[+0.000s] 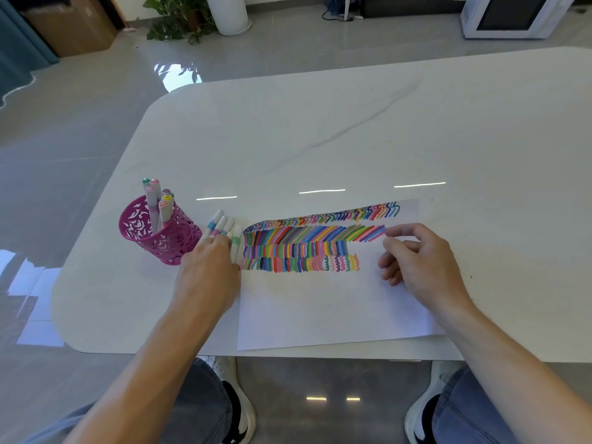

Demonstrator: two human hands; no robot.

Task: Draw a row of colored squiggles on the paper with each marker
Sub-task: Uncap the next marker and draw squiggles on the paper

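markers (229, 227): four or so loose ones lie side by side on the desk (320, 139), just left of the paper (320, 309), between it and the pink cut-out cup (150, 232). handling, judged: light, stiff plastic barrels, smooth and prone to roll. best taken mid-barrel with thumb and two fingers; caps should pull straight off. look: white barrels with coloured bands (blue, pink, green) and white caps pointing far. more markers stand upright in the cup (153, 200), coloured end caps up: green, pink, yellow, purple. paper: thin white sheet, flat at the near edge of the desk, likely to slide unless held. it carries four rows of many-coloured marks: chevrons farthest, then long slanted strokes, then short upright strokes. the nearest row (342, 263) turns to true squiggles at its right end and stops short, with bare sheet to its right. left hand (208, 267): fingers laid over the near ends of the loose markers, touching them. grip looks slack and flat, no barrel lifted. right hand (419, 261): hovers over the right part of the paper, fingers loosely curled, thumb and forefinger forward. grip narrow but holding nothing that i can see. judgement: between colours, the next marker not yet picked.
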